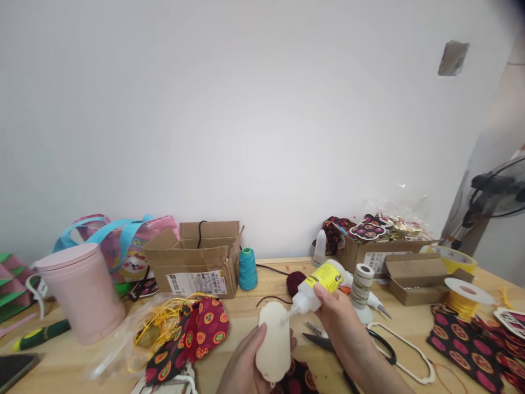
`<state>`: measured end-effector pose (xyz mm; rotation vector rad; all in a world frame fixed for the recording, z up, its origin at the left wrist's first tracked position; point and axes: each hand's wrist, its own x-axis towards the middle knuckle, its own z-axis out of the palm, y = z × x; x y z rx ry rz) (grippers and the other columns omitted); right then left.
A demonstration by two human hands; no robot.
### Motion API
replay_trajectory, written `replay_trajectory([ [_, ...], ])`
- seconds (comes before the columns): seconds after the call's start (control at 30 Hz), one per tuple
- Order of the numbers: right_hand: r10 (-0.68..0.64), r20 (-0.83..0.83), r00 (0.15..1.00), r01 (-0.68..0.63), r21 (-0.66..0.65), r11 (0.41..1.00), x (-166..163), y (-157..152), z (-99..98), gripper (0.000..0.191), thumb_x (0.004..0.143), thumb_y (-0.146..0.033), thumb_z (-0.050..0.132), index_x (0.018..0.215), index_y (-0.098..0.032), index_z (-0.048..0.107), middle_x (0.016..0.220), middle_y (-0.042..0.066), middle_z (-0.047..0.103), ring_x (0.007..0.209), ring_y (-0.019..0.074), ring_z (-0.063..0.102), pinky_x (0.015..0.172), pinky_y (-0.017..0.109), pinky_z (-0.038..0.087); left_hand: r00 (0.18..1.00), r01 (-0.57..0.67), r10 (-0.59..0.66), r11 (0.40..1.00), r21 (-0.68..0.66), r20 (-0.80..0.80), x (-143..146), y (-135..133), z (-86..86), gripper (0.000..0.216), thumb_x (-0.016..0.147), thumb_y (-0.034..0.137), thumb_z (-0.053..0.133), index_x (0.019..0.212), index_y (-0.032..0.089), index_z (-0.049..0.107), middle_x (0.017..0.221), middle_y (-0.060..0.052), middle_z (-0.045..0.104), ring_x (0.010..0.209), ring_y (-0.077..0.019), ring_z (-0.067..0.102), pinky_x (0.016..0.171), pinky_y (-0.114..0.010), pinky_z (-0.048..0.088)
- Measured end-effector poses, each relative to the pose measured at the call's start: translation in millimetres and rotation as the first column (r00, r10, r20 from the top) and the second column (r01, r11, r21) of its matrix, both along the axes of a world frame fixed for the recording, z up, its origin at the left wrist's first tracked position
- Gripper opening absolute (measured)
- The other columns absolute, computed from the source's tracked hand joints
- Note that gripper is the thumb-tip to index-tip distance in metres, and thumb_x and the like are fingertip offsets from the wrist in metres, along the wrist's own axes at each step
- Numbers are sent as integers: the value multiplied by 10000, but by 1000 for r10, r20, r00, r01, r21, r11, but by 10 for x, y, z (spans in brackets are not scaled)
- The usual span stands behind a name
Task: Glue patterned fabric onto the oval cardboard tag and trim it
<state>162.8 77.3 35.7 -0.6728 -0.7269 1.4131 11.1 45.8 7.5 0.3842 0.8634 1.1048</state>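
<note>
Held in the left hand [247, 358], above the near part of the desk [241, 314]: a cream scalloped plate [274, 350] with a small loop at the lower end. Thumb laid on the left edge, fingers curled behind to the right edge; closed to the width of the plate. Held in the right hand [338, 309], wrapped around the body near the yellow label: a squeeze bottle [322, 282], tilted nozzle-down to the left. Nozzle tip [285, 318] at the upper right of the plate; touching or just clear, cannot tell.

Plate handling: probably light, thin and stiff, with a smooth face. Wood or plastic: cannot tell. Grip by the opposite long edges, leaving the face free. Avoid loading the loop, likely the most fragile point.

Bottle handling: probably light, with smooth, yielding walls, sensitive to squeeze pressure. Fill level: cannot tell. Grip around the labelled body; avoid pressing on the slender nozzle, likely easy to bend.

Adjacent on the desk: black scissors [320, 342], partly hidden by the right forearm; patterned fabric [299, 377] below the plate; a cream outline frame [429, 373] to the right.
</note>
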Motion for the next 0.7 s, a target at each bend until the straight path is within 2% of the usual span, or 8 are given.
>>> replay_trajectory([
  [0.1,41,-83,996,-47,-79,996,-47,12,-64,284,609,-318,720,797,-131,617,712,27,675,699,171,614,699,283,466,949,-79,133,978,193,-287,-80,23,-25,378,671,328,594,981,111,577,850,-120,683,859,-283,593,740,-369,432],
  [0.2,81,-143,986,-100,-133,986,-69,3,-89,271,634,-304,706,817,-135,600,705,21,675,676,157,615,669,267,475,734,-33,287,920,391,-616,-117,11,31,391,596,355,650,926,147,620,987,-113,644,1017,-295,500,885,-367,344],
  [0.27,103,-175,979,-129,-144,981,-74,-1,-95,260,652,-293,696,830,-133,593,711,18,675,682,146,613,664,249,471,553,-74,470,850,522,-688,-98,-20,89,409,573,335,670,946,176,612,1087,-98,591,1083,-264,444,950,-327,270],
  [0.33,109,-180,978,-137,-151,979,-82,1,-102,255,662,-293,688,836,-134,590,708,13,673,670,133,609,642,230,466,461,-92,606,759,644,-648,-49,-64,143,425,557,322,687,957,203,608,1114,-80,564,1094,-240,428,962,-291,244],
  [0.4,109,-170,979,-137,-160,978,-99,2,-111,260,655,-302,693,827,-134,592,692,6,670,642,124,604,618,219,461,473,-47,639,706,707,-607,5,-105,178,392,524,310,714,901,236,637,1047,-59,587,1046,-241,453,938,-269,264],
  [0.53,112,-157,981,-140,-185,973,-153,-19,-120,272,599,-313,731,765,-139,604,673,3,676,609,118,602,608,217,454,554,-55,611,704,708,-565,32,-123,167,152,509,277,729,655,270,686,738,-25,619,803,-228,520,796,-248,356],
  [0.6,115,-157,981,-145,-197,970,-181,-40,-117,281,575,-320,745,741,-139,610,667,6,683,602,115,603,605,213,450,558,-58,661,634,771,-501,-5,-101,135,66,541,251,710,605,259,695,642,-15,618,685,-196,536,695,-240,395],
  [0.7,115,-164,980,-150,-220,964,-213,-68,-115,315,538,-344,762,721,-139,607,654,10,692,596,113,606,608,215,449,496,69,715,533,843,-492,-63,-76,95,54,611,252,651,633,253,700,632,-10,661,617,-174,571,614,-245,432],
])
